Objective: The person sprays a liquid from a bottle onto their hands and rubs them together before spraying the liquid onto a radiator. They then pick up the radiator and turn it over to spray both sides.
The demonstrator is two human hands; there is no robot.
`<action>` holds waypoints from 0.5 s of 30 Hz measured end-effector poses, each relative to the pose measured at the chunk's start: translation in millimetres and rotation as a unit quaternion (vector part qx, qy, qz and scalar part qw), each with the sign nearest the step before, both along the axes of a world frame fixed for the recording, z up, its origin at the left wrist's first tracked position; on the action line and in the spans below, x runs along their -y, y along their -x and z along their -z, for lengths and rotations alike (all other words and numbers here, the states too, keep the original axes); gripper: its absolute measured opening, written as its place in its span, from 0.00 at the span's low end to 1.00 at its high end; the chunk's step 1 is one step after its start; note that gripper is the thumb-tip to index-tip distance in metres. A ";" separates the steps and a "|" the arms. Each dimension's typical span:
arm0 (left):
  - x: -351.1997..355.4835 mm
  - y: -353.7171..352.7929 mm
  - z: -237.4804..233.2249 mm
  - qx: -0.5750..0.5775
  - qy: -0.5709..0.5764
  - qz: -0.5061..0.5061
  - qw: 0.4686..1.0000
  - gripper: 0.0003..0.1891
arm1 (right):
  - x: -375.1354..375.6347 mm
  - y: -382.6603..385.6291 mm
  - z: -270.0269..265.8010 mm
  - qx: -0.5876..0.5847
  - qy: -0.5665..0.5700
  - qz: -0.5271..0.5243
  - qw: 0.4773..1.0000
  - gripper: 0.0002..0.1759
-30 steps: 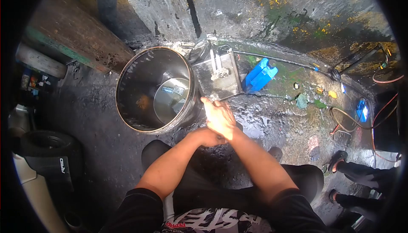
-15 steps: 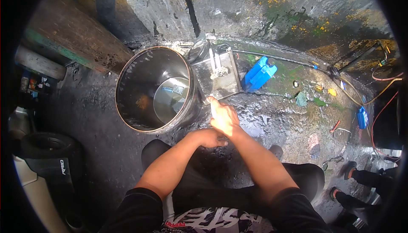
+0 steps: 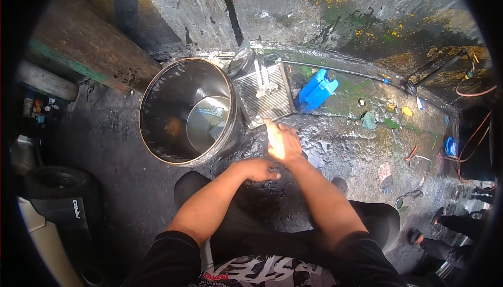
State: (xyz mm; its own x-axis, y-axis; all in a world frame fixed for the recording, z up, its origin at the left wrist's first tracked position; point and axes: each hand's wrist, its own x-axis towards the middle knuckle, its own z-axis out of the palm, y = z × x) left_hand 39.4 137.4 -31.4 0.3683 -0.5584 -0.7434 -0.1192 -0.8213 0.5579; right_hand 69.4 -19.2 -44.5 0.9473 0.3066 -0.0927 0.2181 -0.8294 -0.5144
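the right hand (image 3: 284, 140) is held partly open, fingers stretched toward the finned panel (image 3: 265, 98) at upper centre; whether the panel is touched cannot be told. the left hand (image 3: 257, 170) is held loosely half open in the centre, just apart from the right; nothing is seen gripped by either. the panel is flanked by the drum (image 3: 149, 130), left of centre, with liquid inside, and the blue container (image 3: 316, 92) on the right.
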 end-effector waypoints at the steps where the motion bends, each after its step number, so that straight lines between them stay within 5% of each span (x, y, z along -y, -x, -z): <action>1: -0.2 0.8 1.6 0.004 0.001 -0.005 1.000 0.41 | 3.5 -3.5 -5.9 -0.028 -0.007 0.018 0.999 0.46; 15: 10.9 -2.4 -0.7 0.000 -0.012 0.004 1.000 0.42 | 31.2 -18.9 -26.1 -0.069 -0.106 0.097 0.987 0.45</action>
